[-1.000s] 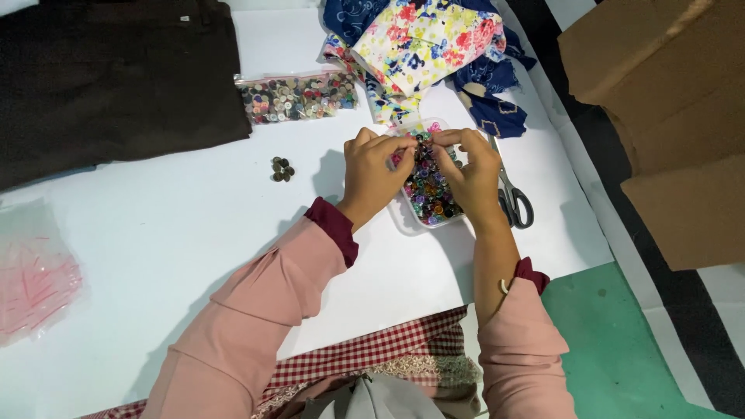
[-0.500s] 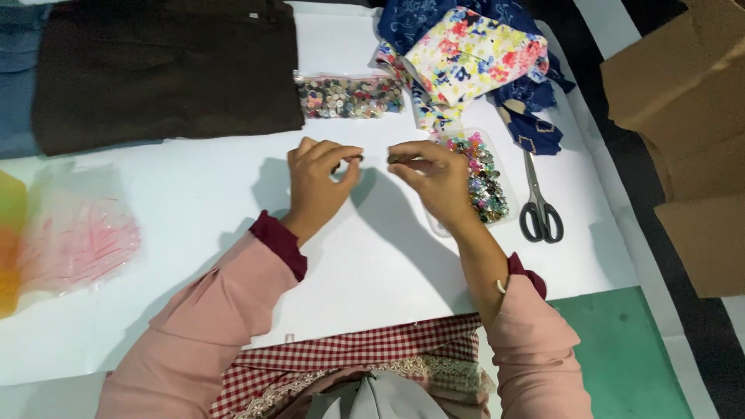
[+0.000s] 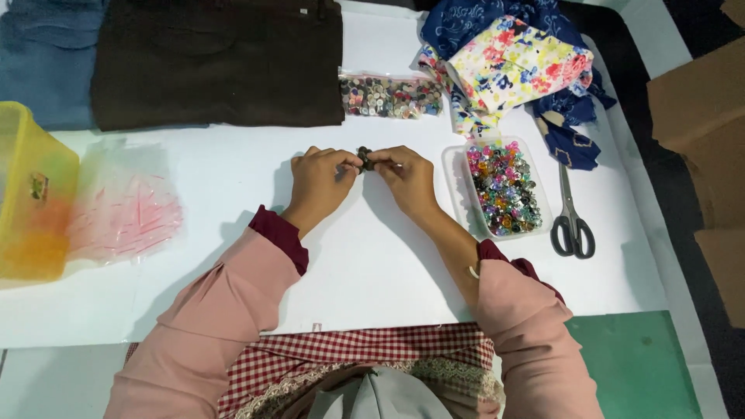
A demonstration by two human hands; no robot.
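Note:
My left hand (image 3: 320,180) and my right hand (image 3: 407,177) meet over the white table (image 3: 233,233), fingertips pinched together on a small dark cluster of buttons (image 3: 364,158) that rests between them. Just right of my right hand stands a clear plastic tray (image 3: 454,178) filled with several colourful beads or buttons. Both arms wear pink sleeves with maroon cuffs.
Scissors (image 3: 570,217) lie right of the tray. A clear bag of buttons (image 3: 388,96) and floral and blue fabric (image 3: 516,66) sit at the back, dark brown cloth (image 3: 217,62) back left. A yellow bin (image 3: 31,202) and plastic bag (image 3: 124,206) are at left; cardboard (image 3: 698,101) at right.
My hands left the bead tray and moved leftward to the dark button cluster on the table. The view shifted left, revealing the yellow bin.

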